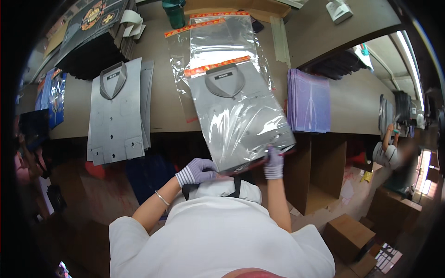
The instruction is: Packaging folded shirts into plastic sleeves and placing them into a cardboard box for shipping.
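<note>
A folded grey shirt [241,116] in a clear plastic bag with an orange-red top strip lies tilted in front of me, its lower end over the table's front edge. My right hand [274,165], in a pale purple glove with white stripes at the cuff, grips the bag's lower right edge. At the lower left corner my left hand [197,171], gloved alike, has its fingers curled against the bag's edge; the fingertips are partly hidden. Beneath and beyond the shirt are more clear bags [221,37] with orange-red strips.
Left of the bag lies a stack of grey folded shirts [116,120]. Purple packages [309,102] are stacked on the right. A dark stack [88,51], a green bottle [174,14] and a white device [339,11] stand farther back. Cardboard boxes [348,235] sit on the floor; other people are at both sides.
</note>
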Demonstrator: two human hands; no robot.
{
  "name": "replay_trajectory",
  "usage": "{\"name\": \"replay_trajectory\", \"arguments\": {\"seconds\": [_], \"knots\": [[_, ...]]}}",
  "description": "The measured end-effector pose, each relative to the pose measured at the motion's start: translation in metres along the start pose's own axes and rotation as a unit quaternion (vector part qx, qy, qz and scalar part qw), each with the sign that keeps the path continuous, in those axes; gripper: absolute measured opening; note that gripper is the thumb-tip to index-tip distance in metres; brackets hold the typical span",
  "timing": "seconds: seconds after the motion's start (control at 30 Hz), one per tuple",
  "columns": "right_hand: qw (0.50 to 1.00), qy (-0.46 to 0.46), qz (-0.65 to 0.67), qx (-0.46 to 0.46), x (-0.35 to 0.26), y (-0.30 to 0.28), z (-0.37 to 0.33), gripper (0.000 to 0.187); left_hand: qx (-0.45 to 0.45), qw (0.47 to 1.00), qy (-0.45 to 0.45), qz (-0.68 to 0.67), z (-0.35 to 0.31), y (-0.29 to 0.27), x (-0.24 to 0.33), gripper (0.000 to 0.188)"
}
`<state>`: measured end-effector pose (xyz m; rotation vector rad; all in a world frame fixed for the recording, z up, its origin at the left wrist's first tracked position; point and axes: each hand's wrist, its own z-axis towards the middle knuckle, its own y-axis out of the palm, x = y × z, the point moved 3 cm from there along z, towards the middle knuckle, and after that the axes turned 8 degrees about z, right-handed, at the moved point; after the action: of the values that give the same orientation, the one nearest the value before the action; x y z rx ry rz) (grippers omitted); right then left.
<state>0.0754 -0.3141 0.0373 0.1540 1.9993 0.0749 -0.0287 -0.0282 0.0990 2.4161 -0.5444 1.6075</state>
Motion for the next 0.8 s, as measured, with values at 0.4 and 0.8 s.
{"name": "replay_trajectory", "arguments": {"seconds": [0.4,0.8], "knots": [[0.751,-0.356,-0.51,-0.22,-0.073,0.092,0.036,0.024,0.071,0.992,0.064,0.085,0.03,0.012,0.006,0.009],[0.929,0.332,-0.114,0.114,-0.056,-0.114,0.148,0.07,0.172,0.866,0.081,0.463,0.201,-0.03,0.005,0.032]]}}
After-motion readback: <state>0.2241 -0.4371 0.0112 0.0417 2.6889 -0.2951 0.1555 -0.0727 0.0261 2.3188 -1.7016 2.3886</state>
